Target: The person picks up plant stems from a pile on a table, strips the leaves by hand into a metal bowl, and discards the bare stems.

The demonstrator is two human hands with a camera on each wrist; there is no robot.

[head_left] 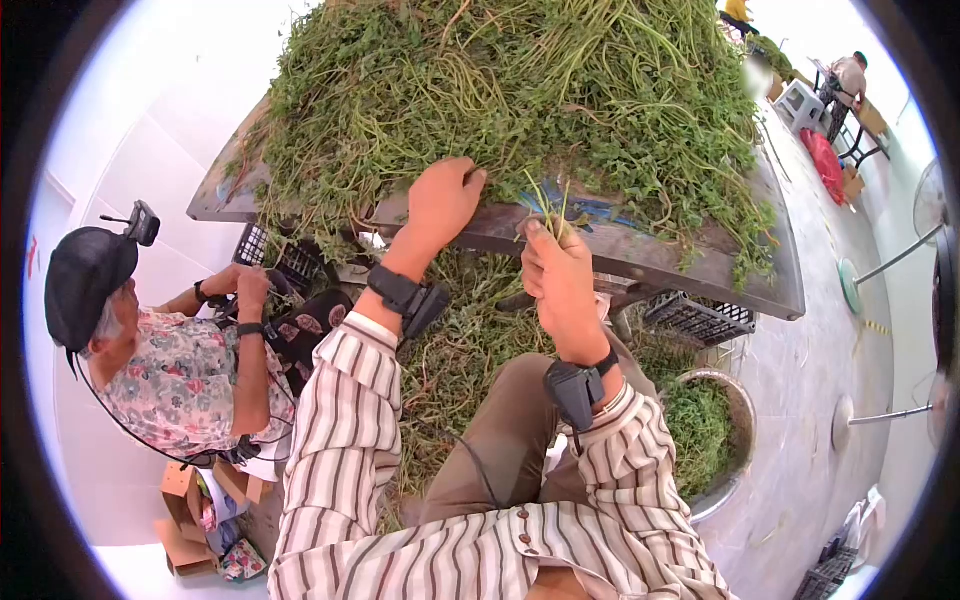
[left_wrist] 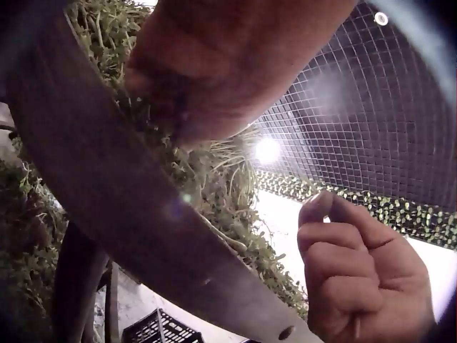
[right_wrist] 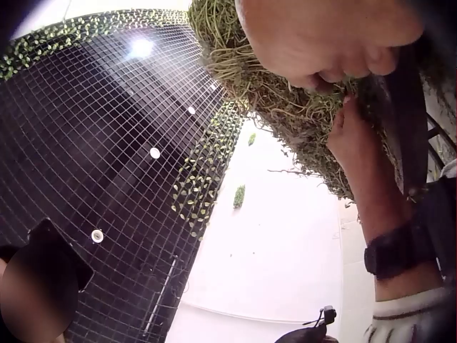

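Note:
A big heap of leafy green stems (head_left: 500,90) covers the wooden table (head_left: 745,275). My right hand (head_left: 562,280) pinches a few thin green stems (head_left: 548,200) between thumb and fingers, just in front of the table's near edge. Bent at the wrist, my left hand (head_left: 443,205) is at the heap's front edge with its fingers curled; whether it grips a stem I cannot tell. In the left wrist view the right hand (left_wrist: 364,275) shows its curled fingers. The right wrist view has the left hand (right_wrist: 353,136) with fingertips close against the greens.
More stems (head_left: 460,350) lie beneath the table, by my legs. A round tub (head_left: 742,420) of greens stands at the right, near a black crate (head_left: 700,320). Another person (head_left: 190,370) sits close at the left, beside cardboard boxes (head_left: 185,500). Stand fans (head_left: 850,280) are farther right.

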